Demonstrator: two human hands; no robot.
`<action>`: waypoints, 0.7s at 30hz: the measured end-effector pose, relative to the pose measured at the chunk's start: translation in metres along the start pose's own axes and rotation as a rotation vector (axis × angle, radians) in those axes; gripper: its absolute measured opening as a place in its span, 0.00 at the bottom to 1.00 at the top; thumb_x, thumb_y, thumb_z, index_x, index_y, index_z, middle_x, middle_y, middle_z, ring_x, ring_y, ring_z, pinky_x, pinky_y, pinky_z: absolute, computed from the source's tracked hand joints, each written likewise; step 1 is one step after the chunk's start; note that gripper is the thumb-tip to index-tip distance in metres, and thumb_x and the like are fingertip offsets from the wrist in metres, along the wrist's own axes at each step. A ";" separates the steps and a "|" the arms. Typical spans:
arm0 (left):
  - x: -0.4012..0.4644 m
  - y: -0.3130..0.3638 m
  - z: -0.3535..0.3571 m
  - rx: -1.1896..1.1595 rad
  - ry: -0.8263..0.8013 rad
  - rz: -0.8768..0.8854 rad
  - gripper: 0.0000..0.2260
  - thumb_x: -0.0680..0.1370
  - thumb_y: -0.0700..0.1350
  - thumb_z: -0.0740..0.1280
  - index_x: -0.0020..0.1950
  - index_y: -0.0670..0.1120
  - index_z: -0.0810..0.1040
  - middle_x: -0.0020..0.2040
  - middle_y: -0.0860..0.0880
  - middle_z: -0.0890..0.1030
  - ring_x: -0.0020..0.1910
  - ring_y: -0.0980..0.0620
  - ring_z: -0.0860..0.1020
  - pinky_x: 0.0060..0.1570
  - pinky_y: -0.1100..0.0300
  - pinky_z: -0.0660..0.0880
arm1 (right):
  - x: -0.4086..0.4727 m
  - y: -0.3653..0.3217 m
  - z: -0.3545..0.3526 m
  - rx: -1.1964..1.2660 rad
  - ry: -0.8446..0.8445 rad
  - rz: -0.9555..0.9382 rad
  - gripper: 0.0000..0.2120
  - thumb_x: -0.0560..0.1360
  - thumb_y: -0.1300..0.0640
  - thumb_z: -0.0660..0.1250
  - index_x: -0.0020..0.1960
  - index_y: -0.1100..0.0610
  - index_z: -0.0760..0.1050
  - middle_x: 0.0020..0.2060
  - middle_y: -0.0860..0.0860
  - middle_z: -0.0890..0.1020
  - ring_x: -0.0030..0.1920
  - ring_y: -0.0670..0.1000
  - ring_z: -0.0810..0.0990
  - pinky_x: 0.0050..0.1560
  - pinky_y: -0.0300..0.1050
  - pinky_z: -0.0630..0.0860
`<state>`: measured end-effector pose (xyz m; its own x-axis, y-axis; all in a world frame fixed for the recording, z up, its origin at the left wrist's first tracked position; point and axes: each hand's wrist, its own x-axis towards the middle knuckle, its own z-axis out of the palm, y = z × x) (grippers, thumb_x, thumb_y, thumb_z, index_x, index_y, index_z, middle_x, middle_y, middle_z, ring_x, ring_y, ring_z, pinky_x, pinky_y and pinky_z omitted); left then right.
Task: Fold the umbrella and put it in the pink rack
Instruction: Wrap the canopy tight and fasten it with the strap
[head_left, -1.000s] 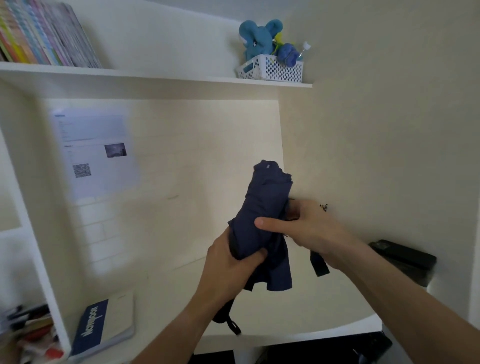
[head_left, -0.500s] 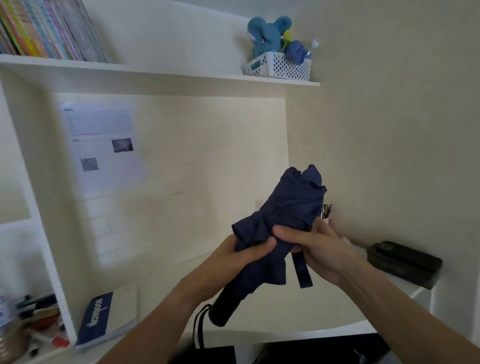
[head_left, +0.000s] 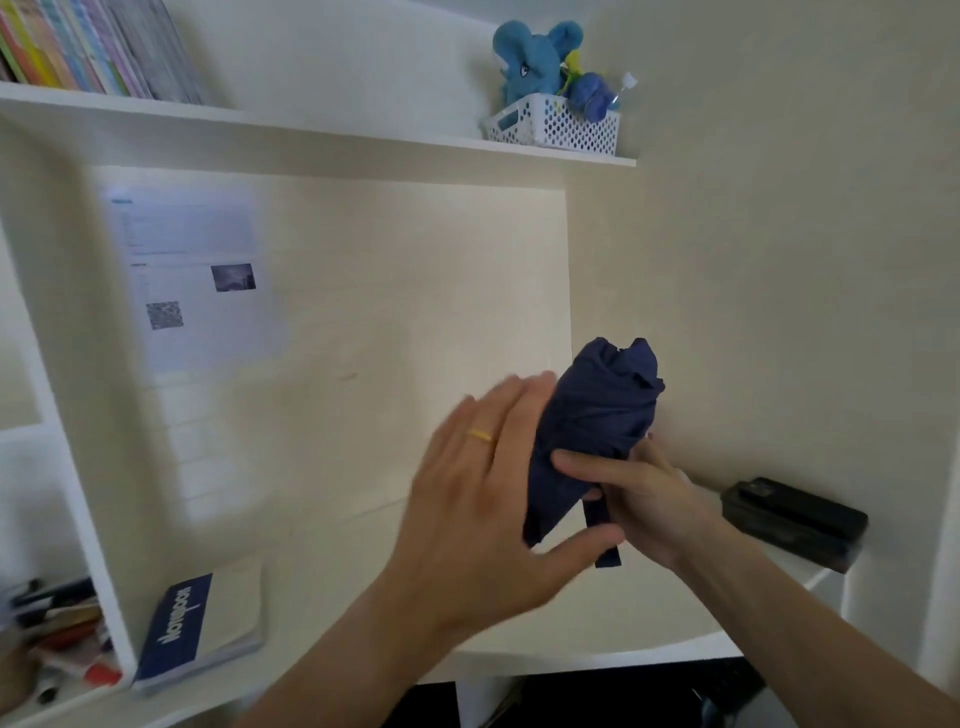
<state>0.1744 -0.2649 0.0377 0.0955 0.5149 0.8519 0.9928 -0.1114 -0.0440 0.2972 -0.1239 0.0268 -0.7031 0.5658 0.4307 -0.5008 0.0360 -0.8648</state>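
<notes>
Canopy of the collapsed navy-blue fabric umbrella (head_left: 597, 431) is bunched into a rough roll, held upright in the air above the white desk surface (head_left: 571, 639). Right hand (head_left: 649, 499) grips the roll low down, thumb across the cloth. Left hand (head_left: 483, 499) has its fingers straight, flat against the roll's side, blurred. Closure strap (head_left: 605, 535) hangs loose, unfastened. Judgement: folding mostly done; strap wrap left, then stowing. Pink rack not in view.
</notes>
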 end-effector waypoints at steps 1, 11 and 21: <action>0.005 0.003 0.002 -0.064 -0.125 -0.117 0.40 0.72 0.66 0.74 0.78 0.48 0.71 0.70 0.53 0.80 0.68 0.52 0.77 0.68 0.59 0.73 | 0.001 0.002 0.000 -0.008 -0.017 0.015 0.23 0.63 0.59 0.85 0.56 0.61 0.84 0.52 0.63 0.80 0.53 0.66 0.73 0.57 0.61 0.66; 0.015 -0.036 0.016 -0.901 -0.738 -0.663 0.15 0.68 0.40 0.77 0.49 0.31 0.81 0.39 0.41 0.83 0.39 0.44 0.80 0.42 0.54 0.78 | -0.004 0.003 -0.008 -0.043 -0.178 0.036 0.27 0.61 0.55 0.87 0.54 0.66 0.82 0.49 0.74 0.78 0.51 0.65 0.77 0.56 0.60 0.77; 0.019 -0.048 0.017 -0.767 -0.331 -0.932 0.15 0.72 0.35 0.70 0.26 0.44 0.71 0.24 0.43 0.72 0.25 0.45 0.68 0.27 0.58 0.66 | -0.007 0.000 -0.017 -0.320 0.090 0.003 0.15 0.83 0.64 0.64 0.40 0.63 0.83 0.28 0.47 0.79 0.29 0.47 0.70 0.29 0.36 0.70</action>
<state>0.1294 -0.2355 0.0474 -0.4961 0.8402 0.2191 0.4049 0.0006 0.9143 0.3113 -0.1136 0.0195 -0.6497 0.6367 0.4153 -0.3044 0.2827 -0.9096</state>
